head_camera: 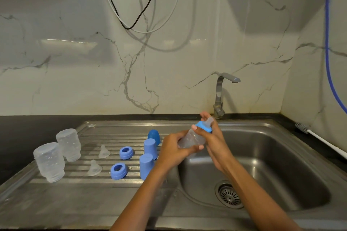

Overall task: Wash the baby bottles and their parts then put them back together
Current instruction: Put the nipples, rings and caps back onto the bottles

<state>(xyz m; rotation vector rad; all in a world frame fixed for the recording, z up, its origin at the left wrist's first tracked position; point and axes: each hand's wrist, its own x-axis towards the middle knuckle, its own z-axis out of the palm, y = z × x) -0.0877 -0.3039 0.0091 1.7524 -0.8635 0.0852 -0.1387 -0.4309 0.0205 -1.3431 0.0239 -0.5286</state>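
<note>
1. One bottle (191,138) is up in both hands, over the left rim of the sink basin (281,155), tilted with its neck toward the tap (220,95).
2. Left hand (173,149) is wrapped round the clear body; right hand (214,137) has its fingers curled on the blue collar ring (203,126), with the teat (209,120) poking out beyond it. Looks like the collar is being screwed on, so this one is nearly reassembled, only its cap missing.
3. On the drainboard (93,193), two more clear bottle bodies (49,161) stand upside down near its left edge, touching or nearly so.
4. Toward the middle lie two loose teats (104,152) and two blue rings (126,153), apart from one another.
5. Three blue caps (146,166) stand by the drainboard's right edge, beside the basin.
6. No water runs from the tap. My read: washing looks done, and two bottles are left to assemble, plus capping all three.
</note>
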